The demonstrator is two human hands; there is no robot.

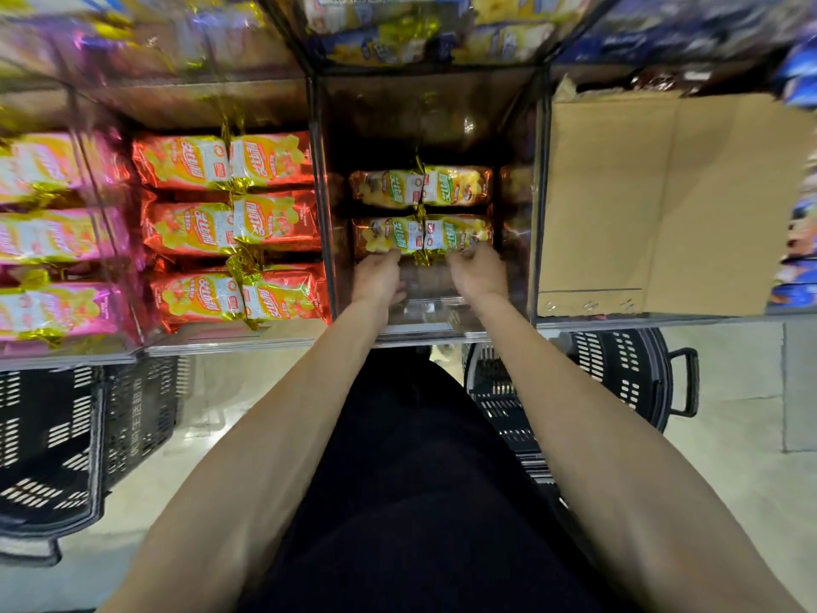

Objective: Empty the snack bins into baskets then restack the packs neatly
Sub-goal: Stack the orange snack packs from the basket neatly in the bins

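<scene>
Our left hand (380, 276) and right hand (475, 269) sit level against the near brown packs (422, 234), which lie crosswise ahead, blurred fingers (389, 260) seemingly curled onto their edge.

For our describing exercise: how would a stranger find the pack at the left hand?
Start at the clear middle bin, between the red packs and the cardboard. Four brown packs lie inside; it is the near-left one, against the left hand.
</scene>
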